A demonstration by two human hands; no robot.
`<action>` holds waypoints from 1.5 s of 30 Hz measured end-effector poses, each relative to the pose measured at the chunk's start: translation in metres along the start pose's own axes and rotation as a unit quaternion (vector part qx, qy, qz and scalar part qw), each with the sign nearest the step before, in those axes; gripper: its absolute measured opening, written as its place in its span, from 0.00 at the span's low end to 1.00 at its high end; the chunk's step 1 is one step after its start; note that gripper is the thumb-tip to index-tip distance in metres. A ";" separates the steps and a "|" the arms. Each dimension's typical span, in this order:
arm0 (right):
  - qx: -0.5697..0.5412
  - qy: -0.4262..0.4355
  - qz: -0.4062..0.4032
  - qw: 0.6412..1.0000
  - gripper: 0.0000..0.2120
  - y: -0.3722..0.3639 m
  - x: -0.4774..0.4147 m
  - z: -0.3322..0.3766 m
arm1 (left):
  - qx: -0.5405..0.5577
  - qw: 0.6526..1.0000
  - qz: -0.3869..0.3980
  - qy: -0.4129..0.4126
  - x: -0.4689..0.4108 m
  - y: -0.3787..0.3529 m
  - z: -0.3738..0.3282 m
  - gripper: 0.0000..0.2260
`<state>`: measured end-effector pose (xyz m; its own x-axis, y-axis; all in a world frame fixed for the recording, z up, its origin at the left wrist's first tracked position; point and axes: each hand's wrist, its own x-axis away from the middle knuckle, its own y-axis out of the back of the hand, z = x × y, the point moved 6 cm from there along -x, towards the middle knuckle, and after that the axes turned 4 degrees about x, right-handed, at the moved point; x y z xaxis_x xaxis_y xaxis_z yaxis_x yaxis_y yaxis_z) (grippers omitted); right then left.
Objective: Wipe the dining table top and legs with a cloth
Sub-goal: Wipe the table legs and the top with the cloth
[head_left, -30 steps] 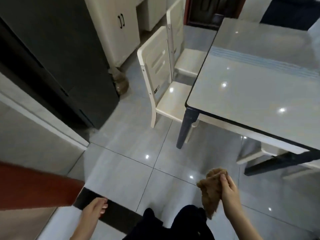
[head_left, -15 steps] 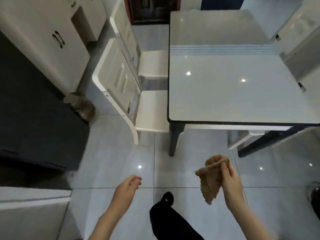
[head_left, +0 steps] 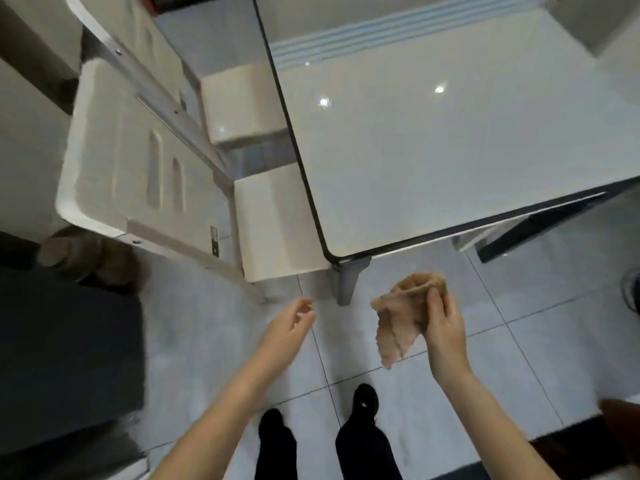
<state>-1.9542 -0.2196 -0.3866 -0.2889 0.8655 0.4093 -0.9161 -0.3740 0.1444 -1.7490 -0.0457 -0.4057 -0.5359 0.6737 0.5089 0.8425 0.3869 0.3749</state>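
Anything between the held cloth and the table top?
Nothing visible. The right hand holds the cloth over the floor, just short of the near corner of the table top; the chairs stand off to the left.

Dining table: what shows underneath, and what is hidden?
A dark corner leg, a pale chair seat tucked partly under, another dark leg rightward. The top covers everything else.

You had soft, even indoor light from above, which left small white glints on the glossy table top (head_left: 450, 168) and only a faint shadow beneath its near edge. The wide lens bowed that edge and the chair (head_left: 131, 161) toward the borders. Motion blur smeared the chair, your left hand (head_left: 287, 323) and the cloth (head_left: 398, 323), while the dark cabinet (head_left: 69, 341) at lower left showed no detail.
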 end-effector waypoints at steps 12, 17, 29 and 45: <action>-0.028 0.156 -0.211 0.965 0.08 -0.101 -0.088 -0.098 | 0.159 0.968 0.058 -0.183 -0.209 -0.040 0.048 0.32; -0.022 0.335 -0.322 0.885 0.23 -0.157 -0.128 -0.112 | 0.223 0.925 0.070 -0.299 -0.246 -0.064 0.055 0.29; 0.071 0.639 -0.390 0.659 0.23 -0.196 -0.183 -0.236 | 0.392 0.790 0.104 -0.460 -0.286 -0.096 0.067 0.27; 0.004 0.620 -0.344 0.705 0.23 -0.174 -0.166 -0.185 | 0.431 0.773 0.119 -0.450 -0.275 -0.096 0.080 0.25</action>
<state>-1.7980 -0.2362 -0.6466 0.1977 0.4663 -0.8622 -0.9579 0.2788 -0.0688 -1.6779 -0.2173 -0.6436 -0.4311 0.8056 -0.4064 0.8430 0.1990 -0.4997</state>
